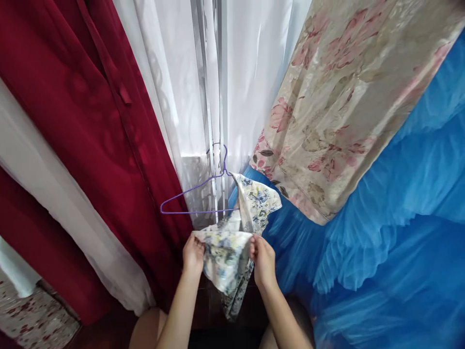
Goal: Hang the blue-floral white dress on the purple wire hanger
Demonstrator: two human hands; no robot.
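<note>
A white garment with blue and yellow flowers point(258, 198) hangs by one side from a purple wire hanger point(192, 212). Its other side is stretched between my two hands, below the hanger. My left hand point(193, 253) pinches the left end of this edge, and my right hand point(262, 257) grips the right end. The left half of the hanger is bare. The hanger's hook is up by a narrow strip in the white curtain. The lower folds of the garment droop between my forearms, partly blurred.
Dark red curtains point(119, 145) and a white drape point(90, 247) hang on the left. Sheer white curtains point(254, 63) are behind the hanger. A beige cloth with pink flowers point(327, 111) and ruffled blue tulle point(395, 232) fill the right side.
</note>
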